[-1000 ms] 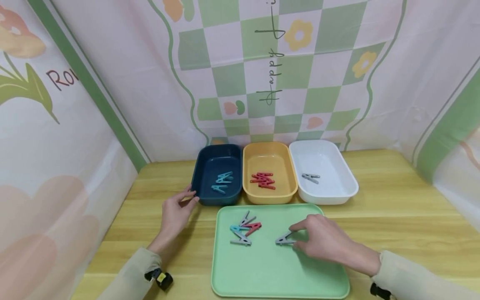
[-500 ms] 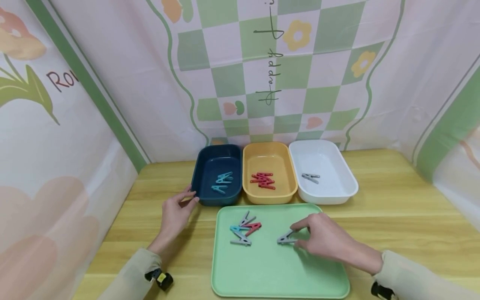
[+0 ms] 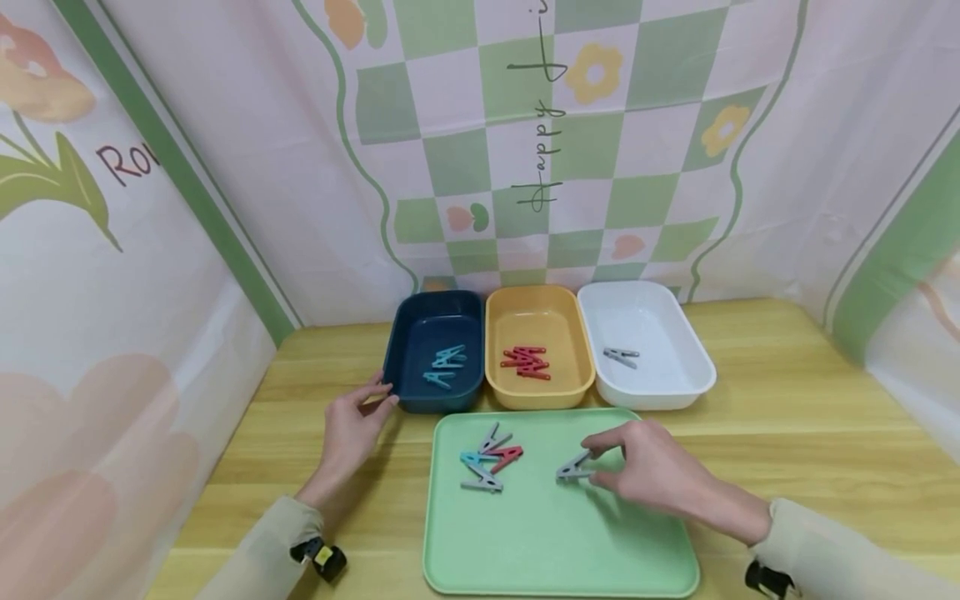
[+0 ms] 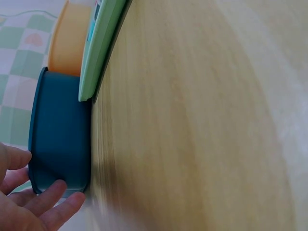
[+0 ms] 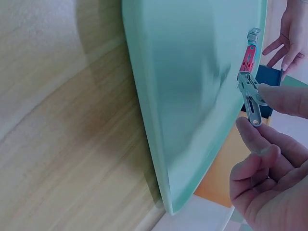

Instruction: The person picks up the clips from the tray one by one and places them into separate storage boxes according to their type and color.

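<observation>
My right hand pinches a grey clothespin by its spread handle ends, close over the light green tray. In the right wrist view, thumb and index finger are at the two ends of that clothespin. My left hand touches the near left corner of a dark blue bin, its fingers lying against the wall and rim in the left wrist view. On the tray's left part, several clothespins overlap: grey ones, a light blue one and a red one.
A yellow bin with several red clothespins and a white bin with a grey clothespin stand right of the dark blue bin, which holds light blue clothespins. A patterned cloth hangs behind the wooden table.
My right hand has risen slightly and shifted a little to the right with the grey clothespin. My left hand stays at the dark blue bin.
</observation>
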Available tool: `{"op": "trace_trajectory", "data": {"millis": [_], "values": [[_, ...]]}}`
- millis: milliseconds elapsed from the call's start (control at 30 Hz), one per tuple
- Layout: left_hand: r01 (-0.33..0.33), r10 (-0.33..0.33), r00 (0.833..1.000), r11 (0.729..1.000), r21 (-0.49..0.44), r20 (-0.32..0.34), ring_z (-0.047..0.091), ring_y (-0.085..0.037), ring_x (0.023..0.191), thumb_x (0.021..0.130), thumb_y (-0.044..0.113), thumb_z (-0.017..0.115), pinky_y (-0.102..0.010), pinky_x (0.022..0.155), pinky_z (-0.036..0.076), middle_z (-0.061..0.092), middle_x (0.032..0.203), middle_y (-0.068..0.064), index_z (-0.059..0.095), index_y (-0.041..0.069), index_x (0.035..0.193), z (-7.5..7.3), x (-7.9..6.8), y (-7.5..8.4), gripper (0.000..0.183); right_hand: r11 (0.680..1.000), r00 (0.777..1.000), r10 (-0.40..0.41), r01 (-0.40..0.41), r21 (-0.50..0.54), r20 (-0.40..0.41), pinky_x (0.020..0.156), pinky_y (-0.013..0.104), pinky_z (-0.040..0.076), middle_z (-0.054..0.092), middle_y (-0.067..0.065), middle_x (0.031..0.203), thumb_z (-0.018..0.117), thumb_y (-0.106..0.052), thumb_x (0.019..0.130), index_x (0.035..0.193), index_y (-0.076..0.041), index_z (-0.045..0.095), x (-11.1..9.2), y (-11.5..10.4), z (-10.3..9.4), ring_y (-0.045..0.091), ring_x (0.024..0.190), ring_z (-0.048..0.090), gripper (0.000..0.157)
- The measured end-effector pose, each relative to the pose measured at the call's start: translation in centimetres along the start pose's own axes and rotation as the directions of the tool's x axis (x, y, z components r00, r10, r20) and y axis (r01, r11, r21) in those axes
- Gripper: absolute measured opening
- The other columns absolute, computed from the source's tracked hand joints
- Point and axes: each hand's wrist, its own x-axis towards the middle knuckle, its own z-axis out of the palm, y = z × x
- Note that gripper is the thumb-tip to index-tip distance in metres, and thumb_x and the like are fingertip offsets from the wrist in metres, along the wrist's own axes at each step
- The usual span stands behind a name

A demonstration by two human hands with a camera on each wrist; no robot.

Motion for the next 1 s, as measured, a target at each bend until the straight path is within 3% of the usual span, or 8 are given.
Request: {"op": "trace_trajectory", "data": {"millis": [167,333,433,667,767,867,933,1000], "values": [[-0.003,0.003,1.0,1.0,0.009,-0.003,0.073,-0.033,0.111,0.095,-0.001,0.077,-0.027,0.085,0.062,0.061,0.144,-0.019,0.075,-0.007,0.118,0.0,0.0,0.0,0.023,0.999,0.999,-0.028,0.028,-0.025,-0.031,0.063,0.028,0.051,0.08,0.0,0.102,0.092,-0.018,0.075,0.109,-0.009,0.083,0.0,0.0,-0.3,0.02,0.094,0.068,0.037],[-0.001,0.001,1.0,1.0,0.014,0.001,0.073,-0.034,0.112,0.095,-0.001,0.076,-0.028,0.085,0.062,0.061,0.145,-0.019,0.074,-0.007,0.118,0.0,-0.1,0.1,0.024,0.999,0.999,-0.033,0.032,-0.038,-0.041,0.081,0.039,0.061,0.08,-0.001,0.104,0.092,-0.019,0.076,0.109,-0.01,0.083,0.1,0.0,-0.8,0.025,0.106,0.073,0.035],[0.001,-0.001,1.0,1.0,0.018,0.004,0.073,-0.033,0.112,0.096,0.0,0.077,-0.029,0.086,0.062,0.061,0.145,-0.019,0.074,-0.007,0.118,0.0,-0.1,0.2,0.024,0.999,0.999,-0.039,0.038,-0.027,-0.037,0.079,0.04,0.062,0.08,0.001,0.106,0.092,-0.019,0.077,0.11,-0.009,0.083,0.3,-0.1,-1.3,0.026,0.106,0.074,0.035],[0.001,-0.001,1.0,1.0,0.02,0.005,0.073,-0.034,0.111,0.095,0.0,0.077,-0.03,0.086,0.062,0.061,0.145,-0.019,0.074,-0.006,0.119,0.0,-0.1,0.0,0.024,0.998,0.996,-0.056,0.055,-0.009,-0.065,0.09,0.056,0.061,0.08,0.005,0.107,0.092,-0.023,0.078,0.11,-0.009,0.082,0.2,-0.3,-2.1,0.032,0.107,0.073,0.037],[-0.007,0.007,1.0,1.0,0.022,0.001,0.073,-0.034,0.111,0.096,0.0,0.077,-0.03,0.086,0.062,0.061,0.145,-0.019,0.074,-0.006,0.119,0.0,-0.1,0.0,0.024,0.999,0.997,-0.035,0.035,0.005,-0.069,0.075,0.045,0.063,0.08,0.006,0.107,0.093,-0.022,0.078,0.111,-0.009,0.082,0.4,-0.5,-2.5,0.027,0.091,0.074,0.037],[-0.009,0.009,1.0,1.0,0.02,-0.003,0.073,-0.034,0.11,0.095,0.0,0.077,-0.029,0.086,0.062,0.062,0.144,-0.019,0.074,-0.007,0.118,0.0,-0.1,0.0,0.024,0.999,0.996,-0.034,0.034,0.003,-0.077,0.063,0.035,0.057,0.08,0.006,0.106,0.093,-0.022,0.079,0.112,-0.009,0.082,0.6,-0.7,-3.2,0.02,0.082,0.071,0.037],[-0.009,0.009,1.0,1.0,0.018,-0.003,0.074,-0.034,0.109,0.095,0.0,0.077,-0.029,0.086,0.062,0.062,0.144,-0.019,0.074,-0.007,0.118,0.0,-0.1,0.0,0.024,0.999,0.995,-0.04,0.04,0.001,-0.096,0.066,0.04,0.06,0.08,0.005,0.105,0.093,-0.022,0.079,0.111,-0.009,0.082,0.8,-0.8,-3.7,0.021,0.082,0.072,0.036],[-0.009,0.009,1.0,1.0,0.015,-0.001,0.074,-0.034,0.109,0.095,0.0,0.077,-0.03,0.086,0.062,0.062,0.144,-0.019,0.074,-0.007,0.119,-0.1,-0.1,0.1,0.025,0.998,0.991,-0.058,0.057,-0.011,-0.119,0.081,0.051,0.063,0.08,0.005,0.104,0.092,-0.023,0.079,0.111,-0.008,0.082,1.0,-0.8,-4.2,0.027,0.097,0.075,0.036]]}}
